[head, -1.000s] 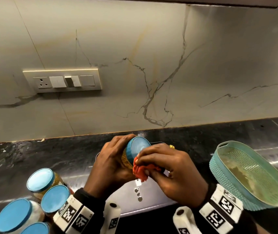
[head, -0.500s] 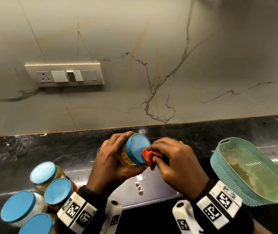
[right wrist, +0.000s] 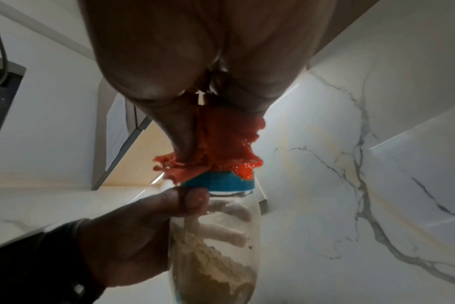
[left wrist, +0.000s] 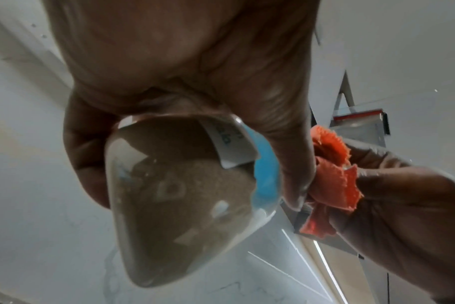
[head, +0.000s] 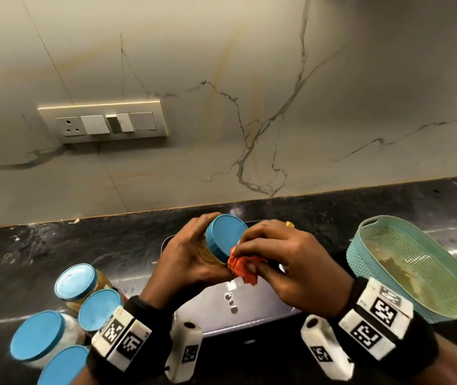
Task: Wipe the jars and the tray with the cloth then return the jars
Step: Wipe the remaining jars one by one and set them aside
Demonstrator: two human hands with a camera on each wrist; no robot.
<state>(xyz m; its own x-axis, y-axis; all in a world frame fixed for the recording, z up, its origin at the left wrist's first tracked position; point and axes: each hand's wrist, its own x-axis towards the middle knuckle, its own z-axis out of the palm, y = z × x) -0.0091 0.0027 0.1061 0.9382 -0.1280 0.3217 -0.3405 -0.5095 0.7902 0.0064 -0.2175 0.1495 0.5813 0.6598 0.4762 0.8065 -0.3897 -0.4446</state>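
Note:
My left hand (head: pixel 185 262) grips a clear jar (left wrist: pixel 174 216) of brown powder, tilted so that its blue lid (head: pixel 223 236) faces my right hand. My right hand (head: pixel 285 262) pinches a crumpled orange cloth (head: pixel 242 268) and presses it against the lower edge of the lid. In the right wrist view the cloth (right wrist: pixel 216 152) covers the top of the lid (right wrist: pixel 221 182). Below both hands lies the shiny steel tray (head: pixel 252 309). Several other blue-lidded jars (head: pixel 76 282) stand on the dark counter at the lower left.
A teal perforated basket (head: pixel 419 270) sits tilted on the counter at the right, close to my right wrist. The marble wall behind carries a switch plate (head: pixel 105 125). The black counter (head: pixel 69 245) runs to the wall at the back.
The cloth slid around the lid's edge, from its lower rim to its right side and back to the bottom. The view tilted slightly. My left hand kept its grip on the jar.

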